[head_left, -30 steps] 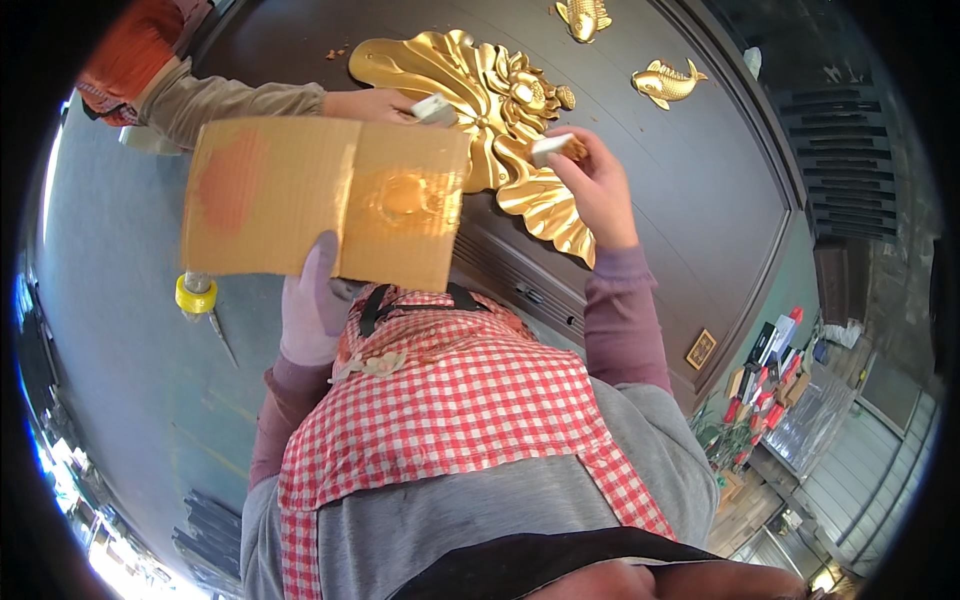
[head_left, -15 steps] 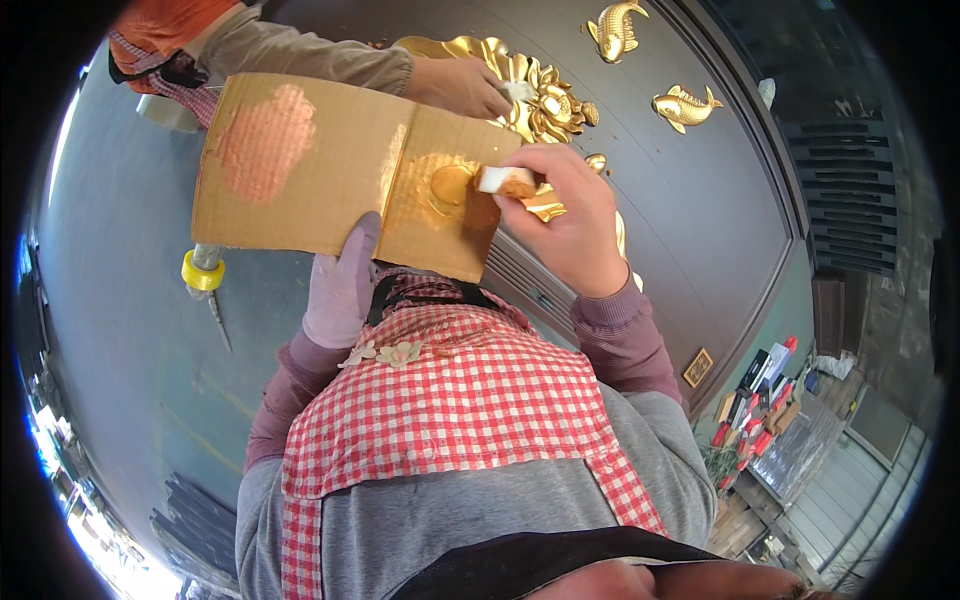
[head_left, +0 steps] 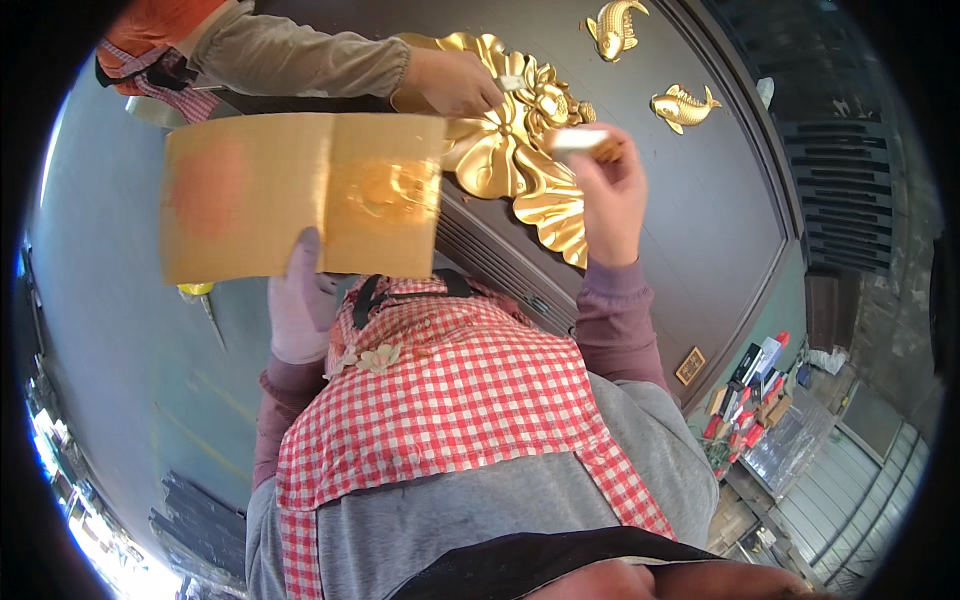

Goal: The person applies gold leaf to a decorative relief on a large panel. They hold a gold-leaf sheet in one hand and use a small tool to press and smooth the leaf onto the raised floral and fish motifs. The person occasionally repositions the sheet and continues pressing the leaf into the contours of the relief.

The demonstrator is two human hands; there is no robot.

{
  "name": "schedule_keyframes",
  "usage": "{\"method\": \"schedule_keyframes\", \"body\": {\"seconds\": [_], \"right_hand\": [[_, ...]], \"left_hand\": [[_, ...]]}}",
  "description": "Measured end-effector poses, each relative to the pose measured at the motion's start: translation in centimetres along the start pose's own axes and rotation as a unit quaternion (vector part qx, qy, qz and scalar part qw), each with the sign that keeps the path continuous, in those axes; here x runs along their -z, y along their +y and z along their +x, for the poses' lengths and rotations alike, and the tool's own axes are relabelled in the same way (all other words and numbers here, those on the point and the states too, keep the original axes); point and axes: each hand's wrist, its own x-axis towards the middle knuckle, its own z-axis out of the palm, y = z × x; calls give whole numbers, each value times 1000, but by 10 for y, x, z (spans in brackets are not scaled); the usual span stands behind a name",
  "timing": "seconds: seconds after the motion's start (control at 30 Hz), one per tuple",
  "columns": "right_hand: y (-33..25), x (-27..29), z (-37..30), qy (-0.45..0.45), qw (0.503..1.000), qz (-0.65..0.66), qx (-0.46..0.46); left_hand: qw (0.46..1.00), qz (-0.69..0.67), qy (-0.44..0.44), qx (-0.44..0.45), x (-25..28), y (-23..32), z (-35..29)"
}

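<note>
In a pale lilac glove, my left hand [head_left: 302, 305] grips the lower edge of a folded piece of cardboard [head_left: 285, 190]. An orange-pink smear [head_left: 210, 185] marks its left panel, and a wet gold patch [head_left: 388, 192] its right one. My bare right hand [head_left: 615, 195] pinches a small white sponge [head_left: 588, 143] with a brown-gold stained side, blurred by motion. The sponge is apart from the cardboard, beside or over a golden lotus relief [head_left: 548, 100] on a dark brown panel [head_left: 690, 180]; whether it touches is unclear.
A co-worker's hand [head_left: 452, 82] reaches in from the upper left, holding a small pale thing [head_left: 510, 83] at the golden relief. Two golden fish [head_left: 682, 106] lie farther right. A yellow roll of tape [head_left: 196, 289] is partly behind the cardboard. Assorted boxes [head_left: 755, 390] stand at the right.
My left hand has shifted the cardboard left and slightly down. My right hand has lifted the sponge off its gold patch and carried it up and right, beside the relief.
</note>
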Motion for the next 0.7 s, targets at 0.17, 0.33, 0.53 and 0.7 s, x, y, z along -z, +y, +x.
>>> {"method": "schedule_keyframes", "body": {"seconds": [0.17, 0.33, 0.53, 0.7], "right_hand": [[88, 56, 25, 31, 997, 1, -70], [142, 37, 31, -74, 976, -170, -117], [150, 14, 49, -147, 919, -362, 56], [151, -1, 34, -264, 872, -401, 97]], "left_hand": [[863, -486, 60, 125, 21, -13, 5], [863, -489, 83, 97, 29, 4, 7], [861, -488, 93, 110, 30, -7, 3], [858, -488, 111, 115, 25, 3, 4]]}}
